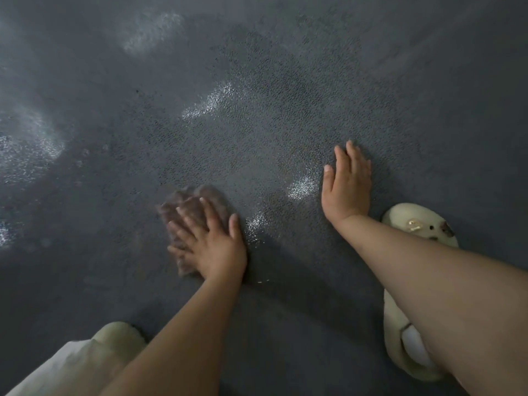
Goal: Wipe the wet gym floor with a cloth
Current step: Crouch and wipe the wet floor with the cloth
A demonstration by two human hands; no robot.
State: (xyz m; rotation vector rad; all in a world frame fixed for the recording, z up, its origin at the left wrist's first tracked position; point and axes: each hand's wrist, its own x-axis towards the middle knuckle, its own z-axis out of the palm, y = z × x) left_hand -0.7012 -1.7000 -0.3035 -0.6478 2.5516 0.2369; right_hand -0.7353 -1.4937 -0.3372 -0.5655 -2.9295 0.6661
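Observation:
A crumpled brownish cloth (pixel 188 208) lies on the dark grey textured gym floor (pixel 271 115), blurred by motion. My left hand (pixel 210 242) presses flat on the cloth with its fingers spread and straight, and covers the cloth's near part. My right hand (pixel 347 184) rests flat on the bare floor to the right, fingers straight. Wet patches glint on the floor: one between my hands (pixel 301 187), one just right of my left hand (pixel 255 224), one farther ahead (pixel 211 101).
My feet in pale cream slippers stand on the floor, one at the right (pixel 417 224) behind my right forearm, one at the bottom left (pixel 120 335). More shiny wet areas lie at the far left (pixel 28 150) and upper left (pixel 151 31).

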